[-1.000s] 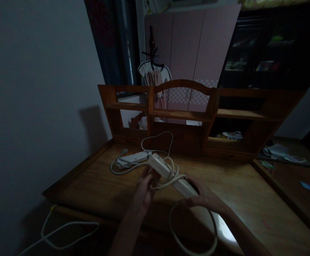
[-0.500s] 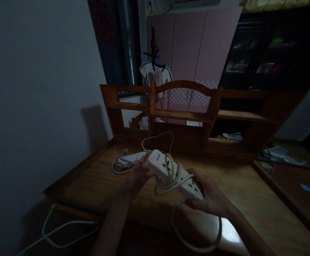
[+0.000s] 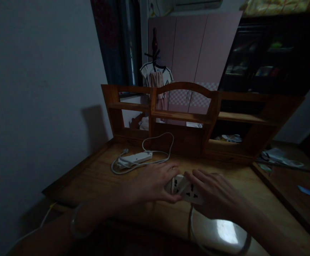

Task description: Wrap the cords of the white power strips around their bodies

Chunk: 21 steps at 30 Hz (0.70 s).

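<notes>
A white power strip (image 3: 184, 188) with its cord wound round it lies on the wooden desk (image 3: 112, 188) under both hands. My left hand (image 3: 152, 183) covers its left end, fingers curled over it. My right hand (image 3: 213, 193) lies over its right end with fingers bent down onto it. The strip's cord (image 3: 190, 224) runs from under the hands toward the near desk edge. A second white power strip (image 3: 135, 159) with its own looped cable lies further back on the desk.
A wooden shelf unit (image 3: 184, 117) stands along the back of the desk. A pale wall (image 3: 37, 89) is at the left. Papers (image 3: 280, 156) and a blue item (image 3: 308, 192) lie on the adjoining surface at right. A pink wardrobe (image 3: 194, 53) and hanging clothes (image 3: 157, 76) stand behind.
Both hands have brought the wrapped power strip down from mid-air onto the desk and now lie over it. The loose cord loop has dropped toward the near edge.
</notes>
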{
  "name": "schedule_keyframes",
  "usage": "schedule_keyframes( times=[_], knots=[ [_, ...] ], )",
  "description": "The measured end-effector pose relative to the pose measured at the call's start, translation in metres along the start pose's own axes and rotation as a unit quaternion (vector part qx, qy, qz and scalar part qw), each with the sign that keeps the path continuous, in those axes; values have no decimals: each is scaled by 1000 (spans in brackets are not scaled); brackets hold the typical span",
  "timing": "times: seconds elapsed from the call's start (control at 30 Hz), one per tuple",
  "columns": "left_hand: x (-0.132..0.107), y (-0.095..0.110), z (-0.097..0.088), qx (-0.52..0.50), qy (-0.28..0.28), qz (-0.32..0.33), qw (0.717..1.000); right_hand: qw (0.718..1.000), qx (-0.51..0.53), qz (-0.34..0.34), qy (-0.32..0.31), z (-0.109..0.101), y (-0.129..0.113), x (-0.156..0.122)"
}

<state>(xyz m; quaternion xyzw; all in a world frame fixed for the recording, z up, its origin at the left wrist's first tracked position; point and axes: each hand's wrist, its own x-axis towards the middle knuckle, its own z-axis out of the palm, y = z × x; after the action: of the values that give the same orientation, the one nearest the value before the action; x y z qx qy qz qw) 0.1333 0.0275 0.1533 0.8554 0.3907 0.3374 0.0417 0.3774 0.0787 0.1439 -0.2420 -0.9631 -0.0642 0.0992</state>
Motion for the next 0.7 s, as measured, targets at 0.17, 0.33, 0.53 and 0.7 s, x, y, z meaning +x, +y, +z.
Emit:
schedule_keyframes(
  times=[0.17, 0.33, 0.53, 0.7],
  knots=[
    [-9, -5, 0, -21, -25, -48, 998, 1000, 10, 0, -7, 0, 9, -9],
    [-15, -3, -7, -47, 24, -93, 994, 999, 35, 11, 37, -3, 19, -15],
    [-23, -6, -16, -79, 31, -69, 994, 993, 110, 25, 46, -10, 17, -20],
    [-28, -7, -22, -108, -67, -85, 988, 971, 230, 63, 2, -19, 12, -20]
  ],
)
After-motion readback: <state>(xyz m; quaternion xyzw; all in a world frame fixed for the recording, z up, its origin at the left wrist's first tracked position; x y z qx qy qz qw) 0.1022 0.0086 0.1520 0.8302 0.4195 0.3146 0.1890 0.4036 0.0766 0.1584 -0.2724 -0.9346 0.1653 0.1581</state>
